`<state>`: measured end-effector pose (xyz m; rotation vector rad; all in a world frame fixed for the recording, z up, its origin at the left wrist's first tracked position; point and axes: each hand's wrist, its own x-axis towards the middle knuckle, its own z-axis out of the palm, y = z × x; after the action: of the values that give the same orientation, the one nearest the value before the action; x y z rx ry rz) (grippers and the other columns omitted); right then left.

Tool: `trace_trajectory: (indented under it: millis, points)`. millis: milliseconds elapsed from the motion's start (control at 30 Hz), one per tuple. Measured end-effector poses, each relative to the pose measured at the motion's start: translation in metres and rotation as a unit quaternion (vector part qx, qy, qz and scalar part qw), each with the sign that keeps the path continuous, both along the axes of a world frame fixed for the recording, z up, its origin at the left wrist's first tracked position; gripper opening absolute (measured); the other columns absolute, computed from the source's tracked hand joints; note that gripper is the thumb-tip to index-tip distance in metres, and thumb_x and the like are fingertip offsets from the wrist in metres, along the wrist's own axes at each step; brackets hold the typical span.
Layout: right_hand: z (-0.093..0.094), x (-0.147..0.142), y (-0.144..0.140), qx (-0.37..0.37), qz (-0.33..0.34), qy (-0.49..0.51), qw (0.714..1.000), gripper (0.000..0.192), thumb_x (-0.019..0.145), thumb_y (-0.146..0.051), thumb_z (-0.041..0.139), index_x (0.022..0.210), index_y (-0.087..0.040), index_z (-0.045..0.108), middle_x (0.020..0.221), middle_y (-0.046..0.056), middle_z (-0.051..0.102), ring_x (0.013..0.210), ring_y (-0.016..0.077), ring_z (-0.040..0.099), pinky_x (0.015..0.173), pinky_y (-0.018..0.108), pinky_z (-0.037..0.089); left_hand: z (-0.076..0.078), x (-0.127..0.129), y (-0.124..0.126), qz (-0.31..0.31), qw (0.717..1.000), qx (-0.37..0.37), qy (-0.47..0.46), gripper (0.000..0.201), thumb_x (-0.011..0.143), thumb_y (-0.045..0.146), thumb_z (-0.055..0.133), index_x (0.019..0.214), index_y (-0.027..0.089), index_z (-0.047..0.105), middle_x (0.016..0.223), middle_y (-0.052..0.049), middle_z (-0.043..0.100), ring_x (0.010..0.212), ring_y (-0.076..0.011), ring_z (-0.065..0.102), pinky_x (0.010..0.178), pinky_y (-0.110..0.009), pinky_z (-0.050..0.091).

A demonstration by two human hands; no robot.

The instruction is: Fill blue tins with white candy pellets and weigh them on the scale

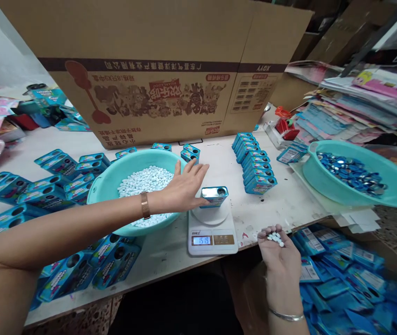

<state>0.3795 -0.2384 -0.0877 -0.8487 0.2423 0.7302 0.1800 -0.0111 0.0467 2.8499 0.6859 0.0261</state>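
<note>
My left hand [184,187] reaches over a turquoise bowl [97,186] of small white tablets [146,181]. Its fingers are spread, and the thumb is at the left edge of a blue tin [215,196]; I cannot tell if they touch. That tin stands upright on a white digital scale [213,232] with a lit display; its top has a dark round hole. Palm up, my right hand [280,249] is cupped around several white tablets [275,238], off the table's front edge to the right of the scale.
Rows of blue tins [259,182] stand right of the scale; more tins [47,197] fill the left side. A big cardboard box [142,37] blocks the back. At right are a bowl [341,195] of blue metallic pieces, paper stacks [369,107], and a blue packaging heap [352,288] below.
</note>
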Motion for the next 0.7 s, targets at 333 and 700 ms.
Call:
trace_trajectory:
  millis: [333, 700]
  points:
    - [0.014, -0.01, 0.017, -0.001, 0.01, 0.011, 1.0, 0.019, 0.067, -0.017, 0.067, 0.082, -0.019, 0.055, 0.067, -0.004, 0.052, 0.055, 0.008, 0.052, 0.05, 0.02, 0.048, -0.016, 0.033, -0.003, -0.04, 0.999, 0.013, 0.033, 0.084, 0.08, 0.047, 0.068, 0.146, 0.015, 0.027, 0.146, -0.021, 0.042, 0.144, -0.0403, 0.02, 0.113, -0.068, 0.008]
    - [0.081, -0.012, 0.088, -0.108, 0.31, -0.417, 0.848, 0.035, 0.081, -0.053, 0.065, 0.085, -0.019, 0.061, 0.056, -0.007, 0.039, 0.044, 0.006, 0.025, 0.04, 0.02, 0.02, -0.024, 0.032, 0.0, -0.041, 0.999, 0.003, 0.02, 0.08, 0.079, 0.051, 0.067, 0.142, 0.015, 0.033, 0.138, -0.021, 0.049, 0.138, -0.0434, 0.029, 0.11, -0.071, 0.014]
